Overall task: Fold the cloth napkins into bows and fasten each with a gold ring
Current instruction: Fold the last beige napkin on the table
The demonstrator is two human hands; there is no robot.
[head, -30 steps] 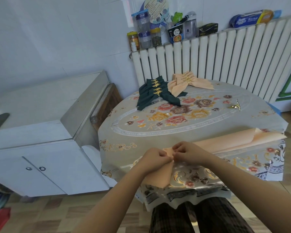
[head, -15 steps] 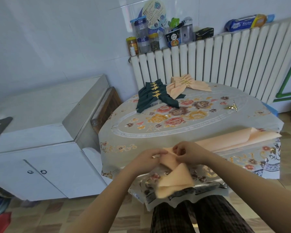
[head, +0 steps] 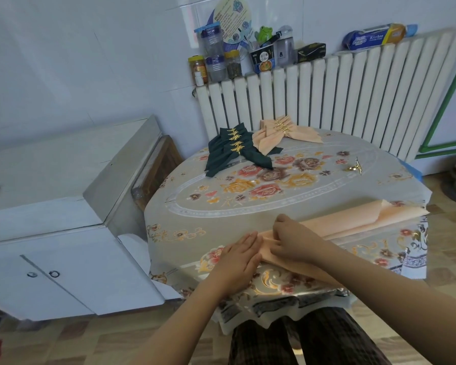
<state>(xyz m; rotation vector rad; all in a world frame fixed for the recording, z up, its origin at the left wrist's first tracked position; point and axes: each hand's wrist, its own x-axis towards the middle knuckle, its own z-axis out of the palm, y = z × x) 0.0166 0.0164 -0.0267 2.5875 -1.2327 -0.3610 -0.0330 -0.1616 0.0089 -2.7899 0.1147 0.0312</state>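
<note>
1. Napkin [head: 353, 222], peach, now lies flat at the near counter [head: 195, 214] edge; its corner hung down before.
2. Left hand [head: 237, 259] fingers straight, pressing it; right hand [head: 295, 241] fingers curled, pinching a fold.
3. One loose gold ring [head: 354, 167]; four green bows [head: 234, 151]; peach bows [head: 282, 133] uncountable.

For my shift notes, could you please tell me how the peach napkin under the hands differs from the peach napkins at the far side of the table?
The peach napkin under the hands lies as a long band along the near table edge; the far peach napkins are gathered into bows.
The near one carries no ring; the far ones are fastened with gold rings.
The left hand and right hand press on the near one; the far ones lie untouched.
Both are the same peach cloth.
</note>
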